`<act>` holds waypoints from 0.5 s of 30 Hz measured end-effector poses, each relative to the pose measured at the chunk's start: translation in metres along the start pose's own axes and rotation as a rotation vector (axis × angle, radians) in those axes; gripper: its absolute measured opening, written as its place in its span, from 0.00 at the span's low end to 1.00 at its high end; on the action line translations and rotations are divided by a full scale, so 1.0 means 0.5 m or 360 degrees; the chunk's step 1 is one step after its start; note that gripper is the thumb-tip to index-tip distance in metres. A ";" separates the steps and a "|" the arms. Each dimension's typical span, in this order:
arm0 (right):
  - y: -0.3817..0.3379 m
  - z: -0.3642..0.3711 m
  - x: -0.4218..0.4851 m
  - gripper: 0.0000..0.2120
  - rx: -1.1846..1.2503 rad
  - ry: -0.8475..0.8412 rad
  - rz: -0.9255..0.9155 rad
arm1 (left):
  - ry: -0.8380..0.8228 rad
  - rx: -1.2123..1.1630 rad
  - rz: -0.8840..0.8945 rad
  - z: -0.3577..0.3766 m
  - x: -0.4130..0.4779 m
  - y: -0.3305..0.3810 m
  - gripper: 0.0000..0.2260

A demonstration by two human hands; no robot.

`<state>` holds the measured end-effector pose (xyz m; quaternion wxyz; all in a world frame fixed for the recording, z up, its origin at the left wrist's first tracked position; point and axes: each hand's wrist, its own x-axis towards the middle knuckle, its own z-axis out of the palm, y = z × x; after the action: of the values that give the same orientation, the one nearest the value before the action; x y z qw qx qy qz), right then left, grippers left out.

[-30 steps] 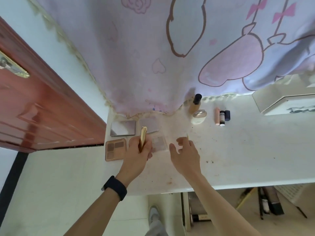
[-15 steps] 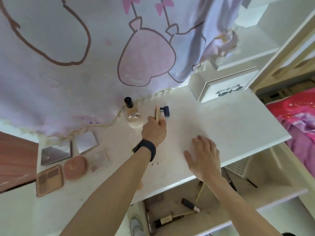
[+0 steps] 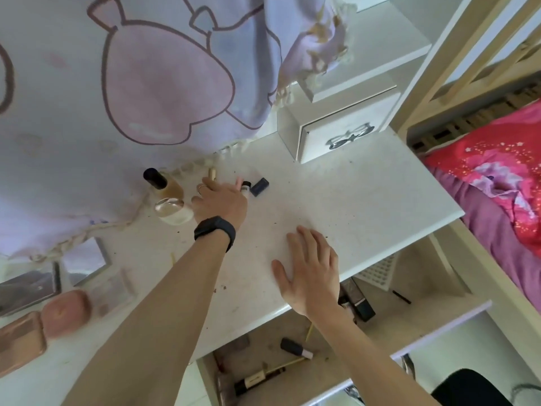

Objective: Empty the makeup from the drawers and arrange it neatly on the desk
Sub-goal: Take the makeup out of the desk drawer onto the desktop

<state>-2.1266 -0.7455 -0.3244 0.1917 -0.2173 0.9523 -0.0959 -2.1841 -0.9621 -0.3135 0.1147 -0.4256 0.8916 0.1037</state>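
My left hand (image 3: 218, 200), with a black wristband, reaches to the back of the white desk (image 3: 366, 200) and grips a beige tube (image 3: 212, 173), whose tip shows above the fingers. Beside it stand a black-capped foundation bottle (image 3: 164, 186) and a round jar (image 3: 172, 212). To its right lie a pink tube (image 3: 239, 180), a small white tube (image 3: 246, 188) and a dark blue lipstick (image 3: 259, 186). My right hand (image 3: 310, 268) rests flat on the desk near its front edge. The open drawer (image 3: 380, 326) below holds a black-capped tube (image 3: 295, 348), a pen (image 3: 257, 380) and a dark box (image 3: 357, 301).
At the desk's left end lie two mirrored compacts (image 3: 85, 257), a clear palette (image 3: 114, 291), a pink puff case (image 3: 66, 313) and a brown palette (image 3: 20, 341). A white drawer box (image 3: 336, 133) stands at the back right. A printed cloth (image 3: 146, 83) hangs behind; a bed (image 3: 497, 177) is right.
My left hand carried the beige tube from the palettes on the left to the row at the back. My right hand came down flat near the desk's front edge. The view swung right.
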 end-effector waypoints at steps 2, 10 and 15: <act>0.000 0.000 0.002 0.33 -0.0007 -0.0015 -0.0003 | 0.0025 -0.0083 -0.0026 -0.013 -0.018 0.014 0.33; 0.003 0.001 0.004 0.33 0.0014 -0.0011 -0.0011 | -0.0053 0.0095 0.0405 0.012 -0.025 0.078 0.29; 0.003 0.001 0.006 0.33 0.0054 -0.0011 -0.0020 | 0.0037 -0.0038 0.0236 0.045 -0.017 0.068 0.25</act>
<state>-2.1296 -0.7454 -0.3262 0.1979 -0.2204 0.9485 -0.1126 -2.2027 -0.9287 -0.3294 0.0914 -0.3607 0.9207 0.1176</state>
